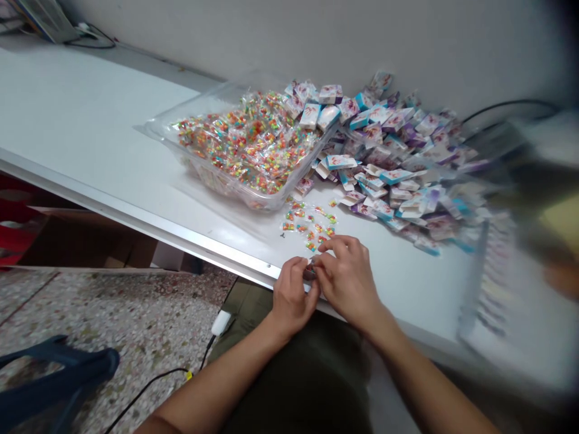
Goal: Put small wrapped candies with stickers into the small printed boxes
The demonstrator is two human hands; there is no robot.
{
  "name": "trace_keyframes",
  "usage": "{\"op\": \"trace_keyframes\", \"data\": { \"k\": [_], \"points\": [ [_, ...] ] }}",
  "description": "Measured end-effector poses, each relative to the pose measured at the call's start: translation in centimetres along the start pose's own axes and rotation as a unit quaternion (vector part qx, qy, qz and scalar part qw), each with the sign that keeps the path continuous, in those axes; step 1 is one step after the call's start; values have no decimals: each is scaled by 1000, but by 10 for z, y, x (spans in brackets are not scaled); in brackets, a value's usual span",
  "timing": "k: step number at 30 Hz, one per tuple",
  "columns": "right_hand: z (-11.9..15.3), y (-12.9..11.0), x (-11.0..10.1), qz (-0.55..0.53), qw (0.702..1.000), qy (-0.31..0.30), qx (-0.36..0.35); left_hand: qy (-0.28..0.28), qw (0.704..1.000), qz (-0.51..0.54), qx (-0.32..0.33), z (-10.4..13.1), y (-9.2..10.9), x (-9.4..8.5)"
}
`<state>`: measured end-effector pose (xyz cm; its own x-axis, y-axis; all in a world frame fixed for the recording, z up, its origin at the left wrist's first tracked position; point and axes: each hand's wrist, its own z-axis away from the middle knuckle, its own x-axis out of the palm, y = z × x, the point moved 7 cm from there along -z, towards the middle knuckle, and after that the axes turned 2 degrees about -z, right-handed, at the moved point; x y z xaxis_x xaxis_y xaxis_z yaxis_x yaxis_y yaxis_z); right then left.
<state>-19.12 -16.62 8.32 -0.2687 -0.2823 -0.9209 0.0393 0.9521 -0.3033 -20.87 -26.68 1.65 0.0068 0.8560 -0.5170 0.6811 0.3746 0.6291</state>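
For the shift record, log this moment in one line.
left hand: fingertips on small unclear item; right hand: fingertips on same item; near hands: colourful packets on table; farther: clear tub, heaped boxes

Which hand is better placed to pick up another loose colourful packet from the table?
Right, I'd say: the right hand sits close beside the loose packets, while the left hand is farther from them, nearer the table edge.

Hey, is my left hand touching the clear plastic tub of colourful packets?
Apart. The head view shows a stretch of white tabletop between the left hand and the clear plastic tub.
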Motion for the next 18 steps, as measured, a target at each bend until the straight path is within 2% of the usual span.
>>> {"op": "trace_keyframes", "data": {
  "k": [4,6,8,10,12,15,17,18],
  "points": [
    [1,20,10,-74,989,-24,129,11,999,-33,12,-2,1,-6],
    [3,26,16,-116,976,-59,172,-5,999,-35,16,-3,2,-10],
    [3,27,19,-127,971,-97,176,-45,999,11,4,-6,0,-14],
    [3,24,18,-131,971,-114,163,-102,987,107,-55,-10,-7,-16],
    [3,22,16,-154,969,-114,154,-158,947,223,-170,-13,-22,-13],
    [5,19,17,-219,958,-113,145,-234,834,370,-337,-15,-40,-1],
    [8,22,21,-270,944,-105,157,-268,773,422,-390,-18,-44,5],
    [10,25,23,-297,934,-99,171,-280,757,433,-402,-21,-44,7]
  ]
}}
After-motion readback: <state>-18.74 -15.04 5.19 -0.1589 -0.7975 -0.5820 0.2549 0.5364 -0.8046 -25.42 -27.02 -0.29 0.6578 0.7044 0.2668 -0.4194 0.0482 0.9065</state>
